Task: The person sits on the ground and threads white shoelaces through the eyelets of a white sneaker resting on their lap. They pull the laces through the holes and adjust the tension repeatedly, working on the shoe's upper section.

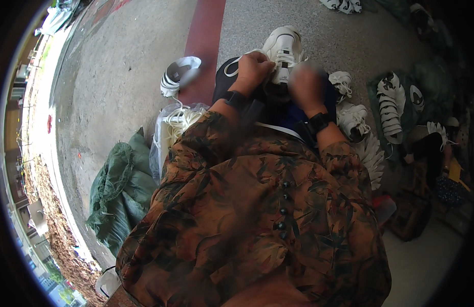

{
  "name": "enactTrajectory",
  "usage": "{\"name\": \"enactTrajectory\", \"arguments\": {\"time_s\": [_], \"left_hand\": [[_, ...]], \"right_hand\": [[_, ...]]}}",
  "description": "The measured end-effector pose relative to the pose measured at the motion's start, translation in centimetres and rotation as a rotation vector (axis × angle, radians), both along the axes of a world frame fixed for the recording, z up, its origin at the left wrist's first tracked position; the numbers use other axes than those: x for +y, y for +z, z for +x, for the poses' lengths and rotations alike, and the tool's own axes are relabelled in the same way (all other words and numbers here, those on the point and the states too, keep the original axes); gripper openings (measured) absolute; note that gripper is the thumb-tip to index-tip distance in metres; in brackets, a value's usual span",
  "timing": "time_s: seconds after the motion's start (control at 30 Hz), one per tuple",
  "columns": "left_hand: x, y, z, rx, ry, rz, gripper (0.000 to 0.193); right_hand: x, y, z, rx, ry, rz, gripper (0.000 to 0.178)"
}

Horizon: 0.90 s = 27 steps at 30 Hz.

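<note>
A white sneaker (284, 47) rests on my dark-clad lap, its toe pointing away from me. White shoelace (285, 59) crosses its tongue. My left hand (253, 70) is closed at the shoe's left side, pinching the lace, and a loop of lace hangs out to its left. On the shoe's right side is my right hand (307, 88), close against the upper. A blurred patch covers its fingers, so their grip is hidden. Both wrists carry dark bands.
Left of me are nested white shoe pieces (180, 75), a clear bag of white laces (183, 122) and a green sack (125, 179). To my right lie white shoes (352, 121) and stacked shoe uppers (390, 107) on green sacking. A person's dark sleeve (426, 148) shows at far right.
</note>
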<state>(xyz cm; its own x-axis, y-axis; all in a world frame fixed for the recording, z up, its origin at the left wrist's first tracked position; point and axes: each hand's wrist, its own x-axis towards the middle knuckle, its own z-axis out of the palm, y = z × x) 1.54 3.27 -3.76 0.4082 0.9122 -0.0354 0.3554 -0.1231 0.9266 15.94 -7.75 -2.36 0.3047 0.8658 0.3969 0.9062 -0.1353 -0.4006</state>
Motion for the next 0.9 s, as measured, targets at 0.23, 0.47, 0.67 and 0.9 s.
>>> {"name": "enactTrajectory", "arguments": {"time_s": [0.23, 0.47, 0.67, 0.9], "left_hand": [[-1.1, -1.4, 0.3, 0.208, -0.103, 0.721, 0.02], [-2.2, 0.2, -0.1, 0.294, -0.223, 0.781, 0.017], [-0.9, 0.6, -0.6, 0.165, -0.145, 0.44, 0.014], [-1.4, 1.4, -1.1, 0.093, -0.075, 0.265, 0.012]], "right_hand": [[2.1, 0.6, -1.5, 0.044, 0.25, 0.135, 0.008], [2.6, 0.1, -2.1, -0.052, 0.206, -0.002, 0.006], [3.6, 0.6, -2.7, -0.189, 0.223, -0.06, 0.007], [2.5, 2.3, -1.9, -0.237, 0.342, -0.127, 0.009]]}}
